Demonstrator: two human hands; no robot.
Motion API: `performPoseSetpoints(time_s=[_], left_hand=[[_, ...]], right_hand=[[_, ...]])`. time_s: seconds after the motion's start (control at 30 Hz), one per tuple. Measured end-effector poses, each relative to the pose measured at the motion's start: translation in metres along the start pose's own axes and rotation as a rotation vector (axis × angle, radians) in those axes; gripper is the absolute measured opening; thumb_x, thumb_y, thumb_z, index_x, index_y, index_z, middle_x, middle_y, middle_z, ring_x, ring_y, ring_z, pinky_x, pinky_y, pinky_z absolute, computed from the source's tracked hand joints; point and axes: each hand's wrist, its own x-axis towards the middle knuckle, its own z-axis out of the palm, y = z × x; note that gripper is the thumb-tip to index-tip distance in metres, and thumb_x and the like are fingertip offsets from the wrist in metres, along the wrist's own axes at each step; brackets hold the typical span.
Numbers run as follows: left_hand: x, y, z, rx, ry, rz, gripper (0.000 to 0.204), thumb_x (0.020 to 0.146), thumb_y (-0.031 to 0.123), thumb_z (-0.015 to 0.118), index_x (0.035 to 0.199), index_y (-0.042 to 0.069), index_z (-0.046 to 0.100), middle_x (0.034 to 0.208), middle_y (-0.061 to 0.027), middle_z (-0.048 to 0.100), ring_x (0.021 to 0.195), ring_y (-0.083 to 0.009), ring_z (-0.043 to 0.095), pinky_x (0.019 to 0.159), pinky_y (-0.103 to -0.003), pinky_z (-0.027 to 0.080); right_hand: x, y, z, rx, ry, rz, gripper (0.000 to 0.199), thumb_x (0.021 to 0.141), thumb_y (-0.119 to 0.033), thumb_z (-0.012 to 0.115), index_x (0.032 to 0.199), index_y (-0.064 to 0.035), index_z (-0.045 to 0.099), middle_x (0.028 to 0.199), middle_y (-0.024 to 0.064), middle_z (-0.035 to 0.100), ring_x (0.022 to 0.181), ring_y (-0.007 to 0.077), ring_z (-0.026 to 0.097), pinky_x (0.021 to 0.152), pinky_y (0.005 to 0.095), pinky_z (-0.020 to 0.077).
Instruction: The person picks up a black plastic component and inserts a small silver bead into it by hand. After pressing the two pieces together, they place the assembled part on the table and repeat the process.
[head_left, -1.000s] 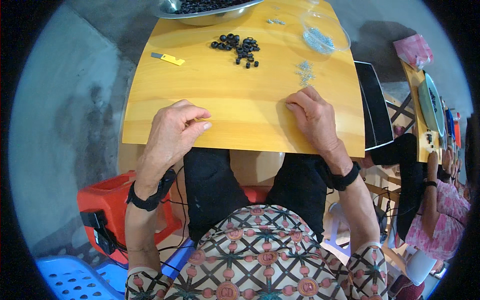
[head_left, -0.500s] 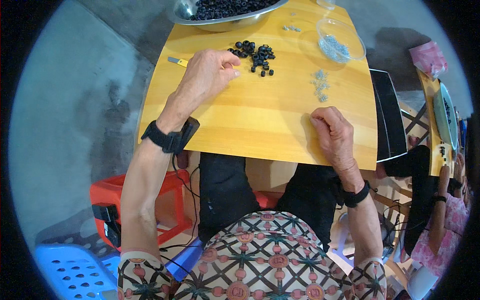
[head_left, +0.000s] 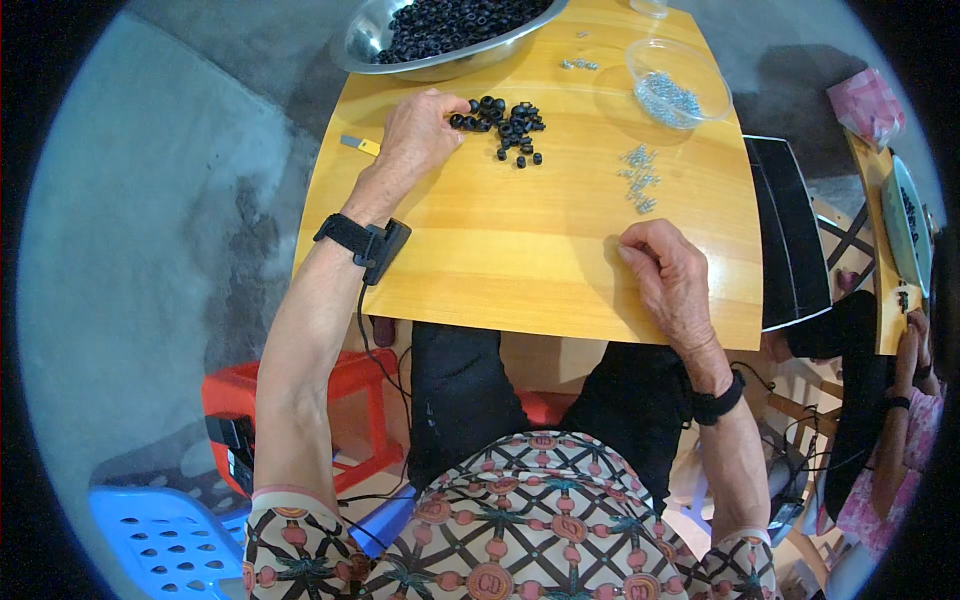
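Observation:
My left hand (head_left: pixel 422 130) is over the left side of a loose pile of small black round parts (head_left: pixel 515 126). Its thumb and forefinger curl around a black part (head_left: pixel 457 121) at the pile's edge; the other fingertips are hidden. Near the table's front right, my right hand (head_left: pixel 668 275) rests with thumb and forefinger pinched together. Whatever that pinch may hold does not show. Small silvery screws (head_left: pixel 640 178) lie scattered just beyond it. Beside my left wrist is a yellow utility knife (head_left: pixel 361 145) with its blade showing.
A steel bowl (head_left: pixel 465 65) heaped with black parts stands at the table's far left. At the far right, a clear plastic tub (head_left: pixel 680 85) holds more screws, with a few loose ones (head_left: pixel 579 64) nearby. Another person's hand (head_left: pixel 917 335) is at a neighbouring table with a green basin (head_left: pixel 907 225).
My left hand has moved slightly away from me, and its fingertips now reach the black parts. My right hand keeps its pinch in nearly the same place. The whole view has shifted a little.

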Motion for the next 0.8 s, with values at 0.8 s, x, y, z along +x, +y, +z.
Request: performPoseSetpoints(time_s=[0.8], left_hand=[[-0.022,-0.006,-0.007,-0.093,-0.012,0.018,0.024,0.075,0.009,0.068,0.098,0.001,0.068,0.086,-0.0112,0.068,0.073,-0.0199,0.065,0.066,-0.03,0.05]], right_hand=[[0.002,0.0,0.0,0.028,0.005,-0.03,0.007,0.077,-0.001,0.064,0.081,-0.0015,0.058,0.074,0.0119,0.06,0.067,0.0263,0.062,0.059,0.0327,0.0481]])
